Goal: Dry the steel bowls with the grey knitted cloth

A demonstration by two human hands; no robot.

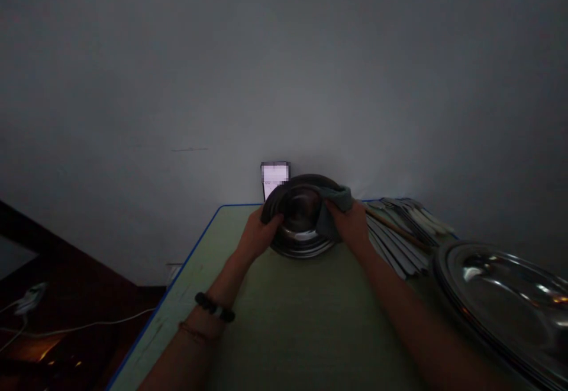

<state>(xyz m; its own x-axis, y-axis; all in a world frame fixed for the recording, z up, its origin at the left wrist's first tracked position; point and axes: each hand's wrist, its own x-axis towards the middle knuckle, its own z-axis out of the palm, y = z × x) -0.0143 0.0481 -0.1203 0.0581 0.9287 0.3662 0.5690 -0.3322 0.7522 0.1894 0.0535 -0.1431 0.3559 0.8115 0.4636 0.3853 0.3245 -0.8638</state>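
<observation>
A round, shiny metal bowl (pixel 299 207) is held up over the far part of the table, tilted so its inside faces me. My left hand (pixel 261 231) grips the bowl's left rim, thumb on the inner side and fingers behind it. At the right rim, my right hand (pixel 350 220) is closed on a grey-green cloth (pixel 327 222), which folds over the edge and lies against the inside of the bowl. The fingers behind the rim are hidden on both sides.
A lit phone (pixel 275 177) leans on the wall behind the bowl. Cutlery and flat strips (pixel 397 231) lie at the back right. Stacked large metal plates (pixel 501 284) stand at the right. The green table (pixel 284 320) has a blue edge; a white cable (pixel 97 323) runs at the left.
</observation>
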